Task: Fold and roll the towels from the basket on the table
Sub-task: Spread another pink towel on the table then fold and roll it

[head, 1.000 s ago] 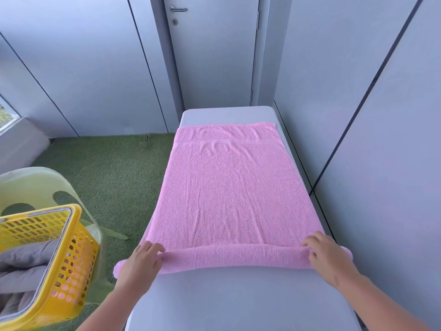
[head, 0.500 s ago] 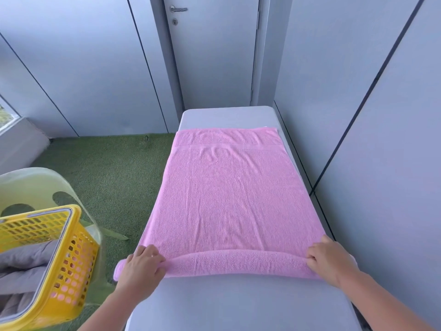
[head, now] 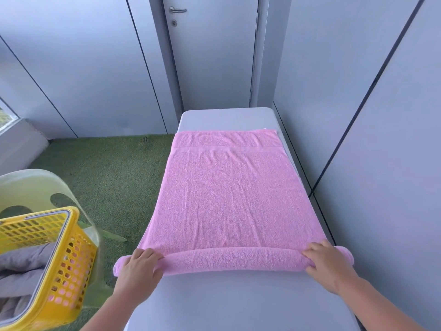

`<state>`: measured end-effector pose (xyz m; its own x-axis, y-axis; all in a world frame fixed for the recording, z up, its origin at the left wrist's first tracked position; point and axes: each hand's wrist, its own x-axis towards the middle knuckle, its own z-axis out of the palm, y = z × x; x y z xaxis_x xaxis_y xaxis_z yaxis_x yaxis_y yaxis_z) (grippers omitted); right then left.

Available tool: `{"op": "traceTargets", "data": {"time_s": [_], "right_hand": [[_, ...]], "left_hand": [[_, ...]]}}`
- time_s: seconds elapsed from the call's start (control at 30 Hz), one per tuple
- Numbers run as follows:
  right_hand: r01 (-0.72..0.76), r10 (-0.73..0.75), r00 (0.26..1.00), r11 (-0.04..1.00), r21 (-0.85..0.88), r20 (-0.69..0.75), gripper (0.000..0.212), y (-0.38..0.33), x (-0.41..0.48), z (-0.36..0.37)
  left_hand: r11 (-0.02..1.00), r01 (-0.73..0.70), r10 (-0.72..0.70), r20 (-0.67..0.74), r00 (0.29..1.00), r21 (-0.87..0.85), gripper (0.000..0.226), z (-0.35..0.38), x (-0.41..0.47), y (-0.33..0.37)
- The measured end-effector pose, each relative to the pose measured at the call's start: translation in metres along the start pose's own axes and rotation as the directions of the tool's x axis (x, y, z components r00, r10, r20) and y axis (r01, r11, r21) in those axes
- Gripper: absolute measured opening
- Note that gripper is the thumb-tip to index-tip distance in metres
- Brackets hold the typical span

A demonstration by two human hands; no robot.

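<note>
Two hands work one pink towel (head: 229, 199), which lies flat along the table (head: 238, 304) with its far hem short of the table's far end; the near end is wound into a roll (head: 233, 260) lying crosswise, with bare tabletop behind it. My left hand (head: 138, 271) sits at the roll's left end, fingers curled over its top; my right hand (head: 327, 266) is set likewise at the right end; both are clamped on the cloth. I judge this placement deliberate: pressure at both ends holds the roll even, so it does not cone. Both roll ends overhang the table sides slightly. Step in hand: rolling, at an early stage; most of the towel lies unrolled. The yellow basket (head: 66, 259), by a pale chair (head: 31, 185) to my left, holds grey towels (head: 21, 261), not yet done.
</note>
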<state>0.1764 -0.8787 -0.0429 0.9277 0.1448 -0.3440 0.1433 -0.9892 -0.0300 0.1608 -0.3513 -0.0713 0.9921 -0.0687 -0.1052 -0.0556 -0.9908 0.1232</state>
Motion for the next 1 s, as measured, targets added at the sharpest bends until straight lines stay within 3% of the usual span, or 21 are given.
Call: {"op": "traceTargets", "data": {"time_s": [0.1,0.2,0.27,0.33,0.43,0.5,0.6,0.73,0.8,0.93,1.0], "right_hand": [[-0.017,0.019,1.000,0.997,-0.069,0.025,0.027,-0.010,0.001,-0.013],[-0.048,0.049,0.999,0.997,-0.060,0.015,0.036,-0.017,0.000,-0.025],[-0.091,0.092,0.996,0.996,0.017,-0.020,0.035,-0.017,0.000,-0.025],[-0.107,0.115,0.990,0.990,0.092,-0.085,0.021,-0.019,-0.001,-0.022],[-0.069,0.102,0.980,0.979,0.190,-0.169,0.026,-0.014,-0.001,-0.013],[-0.022,0.044,0.992,0.983,0.182,-0.119,0.029,-0.008,-0.001,-0.005],[0.033,-0.031,0.999,0.995,0.089,-0.029,0.046,-0.003,0.001,0.002],[-0.024,0.024,1.000,1.000,0.000,0.015,0.019,-0.013,0.005,-0.010],[-0.053,0.053,0.998,0.999,0.000,0.036,0.031,-0.013,0.005,-0.013],[-0.068,0.073,0.996,0.995,0.077,-0.060,0.027,-0.013,0.002,-0.011],[-0.066,0.093,0.983,0.984,0.168,-0.159,0.023,-0.014,0.000,-0.005]], "left_hand": [[0.999,-0.019,0.018,0.022,1.000,0.040,0.038,-0.005,0.001,0.003],[0.997,-0.017,0.014,0.040,0.999,0.081,0.054,-0.006,0.003,0.002],[0.998,0.000,0.001,-0.010,1.000,0.056,0.040,-0.004,0.004,0.002],[0.995,0.056,-0.064,-0.093,0.994,-0.086,0.019,-0.001,0.004,0.003],[0.972,0.056,-0.087,-0.128,0.988,-0.230,0.014,-0.001,0.003,0.007],[0.980,-0.025,-0.005,-0.152,0.988,-0.197,0.017,-0.002,-0.001,0.006],[0.993,-0.094,0.090,-0.070,0.994,-0.066,0.036,-0.001,-0.007,0.003],[0.997,-0.076,0.077,-0.065,0.995,0.023,0.026,-0.001,-0.007,0.005],[0.995,-0.088,0.091,-0.075,0.993,0.042,0.025,-0.002,-0.004,0.008],[0.996,-0.086,0.089,-0.124,0.988,0.032,0.030,-0.004,-0.003,0.005],[0.997,-0.026,0.016,-0.136,0.991,-0.072,0.030,-0.004,-0.002,0.006]]}}
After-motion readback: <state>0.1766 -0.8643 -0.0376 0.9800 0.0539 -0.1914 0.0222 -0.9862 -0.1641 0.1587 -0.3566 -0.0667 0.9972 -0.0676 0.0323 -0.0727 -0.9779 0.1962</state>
